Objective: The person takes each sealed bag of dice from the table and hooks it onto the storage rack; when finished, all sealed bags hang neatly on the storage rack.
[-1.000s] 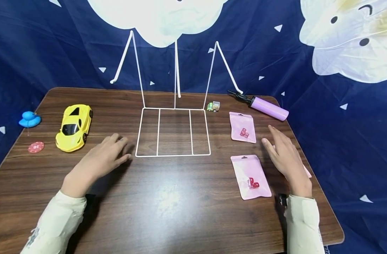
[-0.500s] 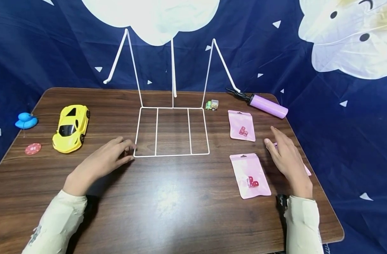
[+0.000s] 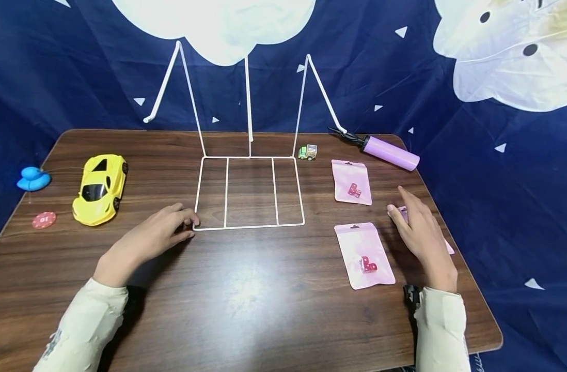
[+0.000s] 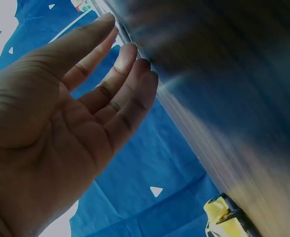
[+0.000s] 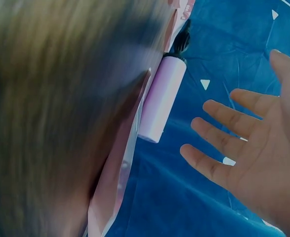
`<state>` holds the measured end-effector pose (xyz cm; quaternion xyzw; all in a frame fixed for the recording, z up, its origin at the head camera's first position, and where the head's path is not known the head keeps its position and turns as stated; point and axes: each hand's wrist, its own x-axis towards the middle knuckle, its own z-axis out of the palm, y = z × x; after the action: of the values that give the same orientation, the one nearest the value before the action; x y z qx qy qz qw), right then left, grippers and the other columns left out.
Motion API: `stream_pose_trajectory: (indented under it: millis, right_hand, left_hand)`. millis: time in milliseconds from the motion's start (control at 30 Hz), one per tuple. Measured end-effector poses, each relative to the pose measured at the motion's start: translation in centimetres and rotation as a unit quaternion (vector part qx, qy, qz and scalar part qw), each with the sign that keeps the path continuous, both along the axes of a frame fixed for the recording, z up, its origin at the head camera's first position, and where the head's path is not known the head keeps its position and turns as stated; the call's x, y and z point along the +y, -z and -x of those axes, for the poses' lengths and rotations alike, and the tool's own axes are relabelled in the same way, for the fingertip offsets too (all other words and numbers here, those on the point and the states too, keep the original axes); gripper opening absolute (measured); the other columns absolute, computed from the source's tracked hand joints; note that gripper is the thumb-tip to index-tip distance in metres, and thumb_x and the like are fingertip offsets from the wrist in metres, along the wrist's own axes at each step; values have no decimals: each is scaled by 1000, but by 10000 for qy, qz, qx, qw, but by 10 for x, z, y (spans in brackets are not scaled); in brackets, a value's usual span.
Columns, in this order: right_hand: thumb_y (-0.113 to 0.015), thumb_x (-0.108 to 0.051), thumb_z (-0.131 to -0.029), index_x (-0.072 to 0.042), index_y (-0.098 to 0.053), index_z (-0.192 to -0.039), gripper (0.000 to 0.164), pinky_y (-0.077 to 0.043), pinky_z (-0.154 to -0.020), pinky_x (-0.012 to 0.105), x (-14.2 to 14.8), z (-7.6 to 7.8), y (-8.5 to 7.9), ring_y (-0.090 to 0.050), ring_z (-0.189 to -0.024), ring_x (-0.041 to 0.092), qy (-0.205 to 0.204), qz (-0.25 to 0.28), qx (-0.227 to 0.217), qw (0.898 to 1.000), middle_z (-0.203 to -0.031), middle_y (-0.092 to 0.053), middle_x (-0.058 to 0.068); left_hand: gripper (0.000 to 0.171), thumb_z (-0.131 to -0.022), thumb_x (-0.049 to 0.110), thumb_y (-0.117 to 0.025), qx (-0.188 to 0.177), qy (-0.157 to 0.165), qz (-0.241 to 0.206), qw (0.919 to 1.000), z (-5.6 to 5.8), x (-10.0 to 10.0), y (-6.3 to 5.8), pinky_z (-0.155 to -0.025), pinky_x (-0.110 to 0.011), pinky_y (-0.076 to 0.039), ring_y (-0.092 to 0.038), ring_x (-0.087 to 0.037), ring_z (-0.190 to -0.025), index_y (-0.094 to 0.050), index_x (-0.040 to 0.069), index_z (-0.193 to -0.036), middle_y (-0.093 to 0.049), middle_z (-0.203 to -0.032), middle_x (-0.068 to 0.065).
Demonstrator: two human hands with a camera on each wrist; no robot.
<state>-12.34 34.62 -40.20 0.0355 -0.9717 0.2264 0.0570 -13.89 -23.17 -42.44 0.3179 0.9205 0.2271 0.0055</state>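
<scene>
At the near left corner of a white wire rack (image 3: 248, 227) is my left hand (image 3: 146, 240), its index fingertip over the rack's side bar. Whether it touches the bar I cannot tell. In the left wrist view the left hand (image 4: 80, 108) has loosely bent fingers and no object in its palm. My right hand (image 3: 420, 232) hovers above a pink pouch (image 3: 450, 248) that it mostly covers. With fingers spread, the right hand (image 5: 248, 143) appears apart from that pouch (image 5: 117, 182) in the right wrist view. Two more pink pouches (image 3: 350, 175) (image 3: 358, 240) with red dice printed or showing lie to its left.
A yellow toy car (image 3: 99, 191), a blue rubber duck (image 3: 34, 179) and a red poker chip (image 3: 44, 220) are at the left. Behind the pouches lies a purple hand pump (image 3: 390, 152). A small toy truck (image 3: 308, 152) stands beside the rack's back right corner.
My left hand has moved slightly right, its index finger now over the rack's corner bar. The right hand stays almost in place. The whole view has shifted a little.
</scene>
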Motion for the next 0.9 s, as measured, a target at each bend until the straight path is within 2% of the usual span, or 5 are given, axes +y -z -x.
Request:
stream_pose_trajectory:
  millis: [333, 633, 800, 900]
  right_hand:
    - [-58, -29, -113, 2, -38, -164, 64, -28, -122, 70, 12, -5, -1, -39, -147, 59, 96, -198, 150, 9996, -161, -43, 36]
    - [-63, -9, -108, 1, -55, -152, 47, -40, -108, 75, 32, -12, 0, -52, -134, 59, 422, -259, 244, 9985, -147, -57, 35]
    - [-62, -4, -106, 3, -59, -147, 41, -41, -104, 75, 45, -17, 0, -55, -129, 60, 550, -171, 281, 9979, -143, -58, 36]
    - [-63, -3, -106, 6, -59, -144, 39, -44, -101, 73, 53, -20, 0, -60, -122, 58, 626, -149, 331, 9974, -139, -60, 36]
  left_hand:
    - [22, -86, -7, -85, 84, 13, -54, 9999, -1, 0, 5, -77, -48, -55, -63, -24, -84, -71, 7, -97, -62, -92, -3]
    - [27, -84, -14, -82, 255, 84, -246, 9993, 0, 2, 6, -75, -45, -56, -65, -23, -84, -70, 10, -89, -64, -91, -2]
    - [30, -80, -16, -83, 599, 227, -370, 9973, 3, 3, 7, -72, -44, -56, -64, -23, -81, -70, 9, -87, -64, -88, -3]
    - [28, -82, -13, -84, 571, 225, -334, 9976, 4, 4, 7, -73, -46, -56, -64, -24, -82, -70, 10, -88, -65, -89, -1]
